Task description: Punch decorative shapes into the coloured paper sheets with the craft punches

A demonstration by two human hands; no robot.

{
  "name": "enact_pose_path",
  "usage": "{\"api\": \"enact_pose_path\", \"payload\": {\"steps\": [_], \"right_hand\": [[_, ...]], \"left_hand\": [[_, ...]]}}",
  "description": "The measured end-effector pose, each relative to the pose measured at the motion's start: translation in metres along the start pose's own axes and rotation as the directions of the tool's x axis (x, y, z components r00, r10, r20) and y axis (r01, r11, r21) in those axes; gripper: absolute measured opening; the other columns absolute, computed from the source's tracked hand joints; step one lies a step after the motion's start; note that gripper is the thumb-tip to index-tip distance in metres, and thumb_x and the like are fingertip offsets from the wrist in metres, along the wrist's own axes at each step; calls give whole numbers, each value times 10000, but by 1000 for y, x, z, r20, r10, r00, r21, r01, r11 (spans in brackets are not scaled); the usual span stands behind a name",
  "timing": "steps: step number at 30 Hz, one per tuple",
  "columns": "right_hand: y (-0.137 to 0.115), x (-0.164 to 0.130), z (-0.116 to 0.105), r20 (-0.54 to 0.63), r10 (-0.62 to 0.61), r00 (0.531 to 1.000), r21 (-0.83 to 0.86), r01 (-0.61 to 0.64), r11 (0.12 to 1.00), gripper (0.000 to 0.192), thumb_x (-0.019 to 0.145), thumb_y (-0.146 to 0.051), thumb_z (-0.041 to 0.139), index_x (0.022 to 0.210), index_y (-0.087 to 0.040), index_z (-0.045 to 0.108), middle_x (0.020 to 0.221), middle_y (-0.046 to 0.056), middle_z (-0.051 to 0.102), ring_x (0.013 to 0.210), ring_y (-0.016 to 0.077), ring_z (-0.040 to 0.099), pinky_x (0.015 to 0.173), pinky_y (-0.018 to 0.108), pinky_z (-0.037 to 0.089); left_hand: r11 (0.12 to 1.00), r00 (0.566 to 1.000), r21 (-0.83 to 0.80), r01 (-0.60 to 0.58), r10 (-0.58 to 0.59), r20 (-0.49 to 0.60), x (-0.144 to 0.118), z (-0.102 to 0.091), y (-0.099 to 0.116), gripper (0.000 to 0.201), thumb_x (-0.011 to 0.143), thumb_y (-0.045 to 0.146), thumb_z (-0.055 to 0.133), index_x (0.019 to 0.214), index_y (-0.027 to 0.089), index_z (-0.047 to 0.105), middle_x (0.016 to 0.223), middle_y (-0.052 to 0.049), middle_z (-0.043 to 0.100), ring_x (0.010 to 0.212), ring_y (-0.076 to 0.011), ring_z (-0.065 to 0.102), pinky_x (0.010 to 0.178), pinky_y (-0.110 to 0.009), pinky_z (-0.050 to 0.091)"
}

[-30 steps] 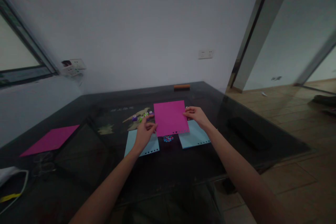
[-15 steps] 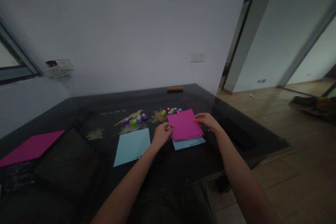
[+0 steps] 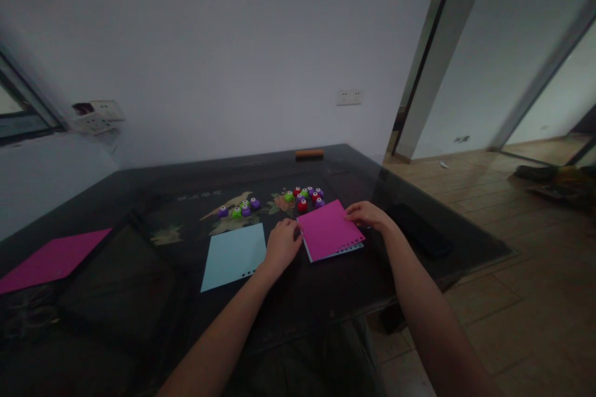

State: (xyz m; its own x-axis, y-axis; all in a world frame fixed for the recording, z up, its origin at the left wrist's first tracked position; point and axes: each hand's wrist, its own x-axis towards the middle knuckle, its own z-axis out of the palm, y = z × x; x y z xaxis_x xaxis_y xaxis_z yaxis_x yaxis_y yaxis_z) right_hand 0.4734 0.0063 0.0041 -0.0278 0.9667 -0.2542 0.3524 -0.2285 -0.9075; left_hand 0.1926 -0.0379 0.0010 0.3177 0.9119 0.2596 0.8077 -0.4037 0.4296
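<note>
Step in hand looks like stacking: magenta sheet (image 3: 329, 231) lies flat on a light blue sheet (image 3: 350, 250), only the blue's near edge showing, right of centre on the counter (image 3: 139, 211). Left hand (image 3: 282, 243) rests at the sheet's left edge, fingers loosely curled, touching but not gripping as far as I can tell; right hand (image 3: 370, 214) lies on the far right corner, fingers flat, pressing. Next move probably calls for squaring the punched edges, then letting go. Versus half a second ago: the magenta sheet has dropped lower and covers more of the blue. Second blue sheet (image 3: 234, 255) sits left, small punches (image 3: 305, 196) behind, another magenta sheet (image 3: 51, 258) far left.
</note>
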Motion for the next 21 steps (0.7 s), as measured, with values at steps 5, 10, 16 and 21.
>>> {"api": "enact_pose_path", "payload": {"steps": [5,10,16,21], "right_hand": [[5,5,2,7,-2,1000,12,2,1000,206,565,-182,747,740,-130,652,477,-32,524,417,58,446,388,165,336],[4,4,4,24,36,999,44,-38,998,244,547,-178,766,748,-137,634,491,-28,544,434,68,484,411,172,381],[1,3,6,2,52,999,57,-52,997,289,557,-162,775,802,-136,623,504,-19,561,446,81,513,453,195,445],[0,2,6,-7,61,998,40,-60,997,283,586,-142,755,831,-130,615,493,-27,548,432,76,504,449,195,443]], "left_hand": [[995,996,100,-20,11,85,-6,4,6,317,819,324,533,1103,196,590,1171,-103,585,1098,-258,496,905,-381,383],[996,992,90,-20,8,127,-7,6,7,370,831,354,515,1167,210,575,1225,-101,574,1147,-272,473,944,-405,361],[994,992,94,-50,39,116,-7,8,4,382,825,336,515,1174,196,584,1233,-115,569,1154,-284,468,944,-420,367],[992,992,113,-64,51,119,-7,9,4,398,824,344,508,1187,196,578,1246,-105,562,1168,-288,458,953,-431,363]]}}
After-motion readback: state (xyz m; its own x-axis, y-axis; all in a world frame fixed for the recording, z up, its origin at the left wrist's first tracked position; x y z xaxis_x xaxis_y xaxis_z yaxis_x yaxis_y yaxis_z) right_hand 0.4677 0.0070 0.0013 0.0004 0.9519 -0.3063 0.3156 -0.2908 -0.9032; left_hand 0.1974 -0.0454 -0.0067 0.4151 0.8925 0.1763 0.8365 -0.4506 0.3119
